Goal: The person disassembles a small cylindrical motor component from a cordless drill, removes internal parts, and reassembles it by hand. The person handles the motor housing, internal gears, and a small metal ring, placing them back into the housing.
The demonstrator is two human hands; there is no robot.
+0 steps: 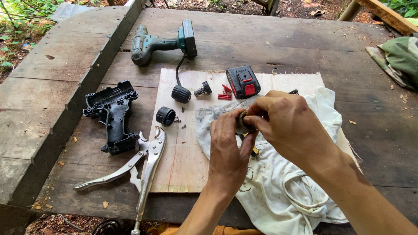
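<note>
Small dark cylindrical part sits pinched between our left hand and right hand, both curled over the white cloth.

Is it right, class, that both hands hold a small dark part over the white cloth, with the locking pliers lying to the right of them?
Not quite. The head view shows the pliers lying left of the hands, beside the black housing. The rest stands: left hand and right hand hold a small dark part over the white cloth.

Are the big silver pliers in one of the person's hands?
No, the silver locking pliers lie on the wooden table, while the left hand and right hand hold a small dark part.
</note>
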